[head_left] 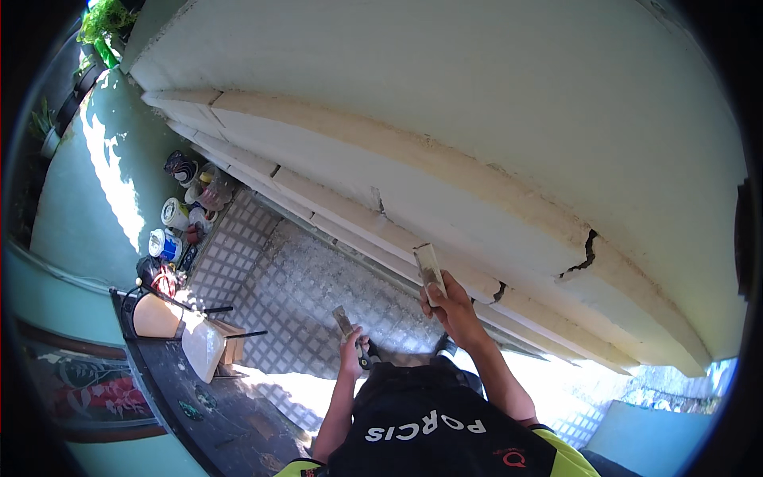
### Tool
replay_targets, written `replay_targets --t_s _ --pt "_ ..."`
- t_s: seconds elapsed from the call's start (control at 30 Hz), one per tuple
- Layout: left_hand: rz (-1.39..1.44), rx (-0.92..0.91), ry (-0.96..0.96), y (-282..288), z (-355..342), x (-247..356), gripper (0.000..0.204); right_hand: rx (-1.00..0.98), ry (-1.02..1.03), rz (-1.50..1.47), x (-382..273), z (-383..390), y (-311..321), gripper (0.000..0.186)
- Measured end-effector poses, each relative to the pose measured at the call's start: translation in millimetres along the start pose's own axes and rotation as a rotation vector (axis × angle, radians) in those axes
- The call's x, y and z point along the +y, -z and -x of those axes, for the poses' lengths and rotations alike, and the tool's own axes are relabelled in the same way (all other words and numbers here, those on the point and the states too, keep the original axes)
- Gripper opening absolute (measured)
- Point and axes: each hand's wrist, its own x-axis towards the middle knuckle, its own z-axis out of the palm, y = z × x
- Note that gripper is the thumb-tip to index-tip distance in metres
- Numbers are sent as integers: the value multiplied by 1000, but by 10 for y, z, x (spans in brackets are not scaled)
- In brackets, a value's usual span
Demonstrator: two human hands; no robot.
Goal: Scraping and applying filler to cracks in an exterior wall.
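Observation:
My right hand is closed on a flat, pale-streaked metal scraper, held up near a long cream wall ledge with stepped mouldings. A jagged dark crack runs through the ledge to the right of that hand, and a smaller crack sits just beside it. Lower and to the left, my left hand grips a putty knife with a dull, smeared blade, over the floor near my body. What lies on the blades is too small to tell.
Buckets, bags and cans line the left wall. A chair and a dark tabletop stand at lower left. Potted plants sit along the top left. Below lies a patterned tile floor, with my feet near the ledge's base.

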Motion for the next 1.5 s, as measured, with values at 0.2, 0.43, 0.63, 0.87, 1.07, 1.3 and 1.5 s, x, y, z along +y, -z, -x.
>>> replay_targets --t_s 0.2,0.43,0.63,0.87,1.07,1.3,1.5 --pt "-54 -31 21 67 -99 236 30 40 224 573 61 -12 28 34" --pt "-69 -9 29 229 -211 486 31 522 540 1894 -29 -41 160 64" --pt "17 -16 12 407 -265 605 27 533 713 1972 130 73 342 64" --pt "22 6 -8 494 -181 646 27 255 880 1809 326 -625 47 62" --pt "-52 2 33 365 -137 609 30 406 974 1791 447 -1633 -649 50" --pt "-69 -21 11 513 -76 605 33 332 757 1922 213 -551 -52 52" --pt "-82 77 -26 644 -83 574 39 450 619 1930 45 512 699 61"
